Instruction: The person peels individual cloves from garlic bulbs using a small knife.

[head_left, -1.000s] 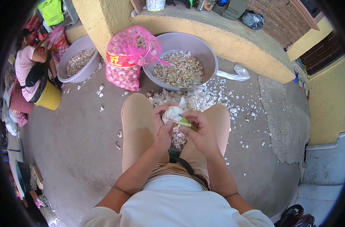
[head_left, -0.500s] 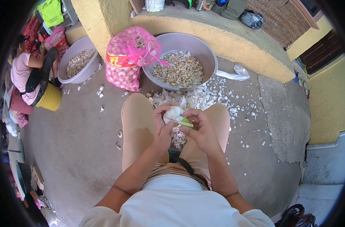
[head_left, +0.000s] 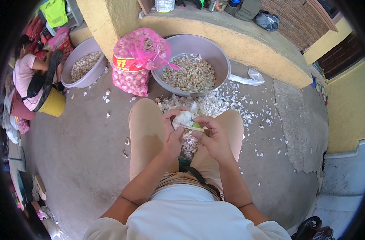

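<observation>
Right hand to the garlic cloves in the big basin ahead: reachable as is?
Probably, with a forward lean: only scattered peels show before the basin, and the pink sack hides just its left edge. But the right hand is occupied, holding a small green item.

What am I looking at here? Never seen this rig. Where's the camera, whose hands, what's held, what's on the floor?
There's no robot: these are a seated person's own bare hands. The single view comes from a camera worn on the head, looking forward and down, so the knees and shirt show too; the curved, dark-edged look suggests a wide lens.

The left fingers hold a whitish bulb, apparently garlic. The right fingers grip a small green item against it, mostly covered, so I can't say what it is.

On the grey floor lie scattered pale peelings, a pink net sack full of bulbs, and a large basin containing cloves.
</observation>
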A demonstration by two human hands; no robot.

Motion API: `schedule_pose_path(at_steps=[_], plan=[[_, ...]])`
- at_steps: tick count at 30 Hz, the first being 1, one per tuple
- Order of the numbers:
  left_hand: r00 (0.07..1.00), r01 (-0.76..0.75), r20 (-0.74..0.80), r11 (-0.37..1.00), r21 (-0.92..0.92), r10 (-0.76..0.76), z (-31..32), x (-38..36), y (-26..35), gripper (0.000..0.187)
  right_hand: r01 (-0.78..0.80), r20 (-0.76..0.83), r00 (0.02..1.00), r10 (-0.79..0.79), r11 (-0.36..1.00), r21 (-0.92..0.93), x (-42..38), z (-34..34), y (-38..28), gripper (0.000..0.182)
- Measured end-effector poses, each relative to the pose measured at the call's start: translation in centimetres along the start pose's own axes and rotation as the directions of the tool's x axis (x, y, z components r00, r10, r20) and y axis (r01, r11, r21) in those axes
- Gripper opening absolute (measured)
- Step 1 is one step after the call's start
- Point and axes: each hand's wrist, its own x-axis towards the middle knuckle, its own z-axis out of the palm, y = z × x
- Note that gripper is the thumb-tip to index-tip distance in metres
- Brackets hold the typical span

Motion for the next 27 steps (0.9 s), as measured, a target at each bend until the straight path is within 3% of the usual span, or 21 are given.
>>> schedule_pose_path(at_steps=[4,8,14,17,20,23,26,27], plan=[[1.0,-0.029,-0.001,0.999,-0.02,0.029,-0.1,0.1,-0.2,0.037,0.0,-0.046,0.999,-0.001,1.0,-0.02,0.2,-0.1,0.3,0.031],[0.999,0.03,-0.022,0.991,-0.131,-0.034,0.2,-0.1,0.1,0.037,0.019,-0.091,0.996,-0.021,1.0,-0.013,0.9,-0.8,1.4,0.031],[0.98,0.149,-0.087,0.953,-0.265,-0.177,-0.1,0.2,0.5,0.035,-0.021,-0.297,0.955,-0.001,0.997,-0.069,2.1,-2.8,3.2,0.029],[0.963,0.189,-0.131,0.938,-0.289,-0.234,-0.6,0.3,0.1,0.031,-0.053,-0.218,0.975,0.028,0.992,-0.111,2.0,-3.6,3.1,0.036],[0.927,0.288,-0.153,0.913,-0.29,-0.341,-0.5,0.4,0.3,0.026,-0.079,-0.158,0.987,0.025,0.935,-0.347,1.7,-3.5,3.0,0.044],[0.891,0.392,-0.147,0.891,-0.229,-0.43,-0.8,0.4,0.3,0.022,-0.075,-0.111,0.993,0.042,0.947,-0.312,1.4,-3.5,2.9,0.054],[0.866,0.464,-0.152,0.879,-0.109,-0.476,-1.4,0.5,0.0,0.021,-0.149,-0.19,0.975,0.112,0.969,-0.195,1.2,-3.2,1.5,0.052],[0.857,0.481,-0.158,0.872,-0.089,-0.489,-1.6,0.5,-0.1,0.02,-0.142,-0.141,0.983,0.117,0.972,-0.188,1.0,-3.1,1.1,0.051]])
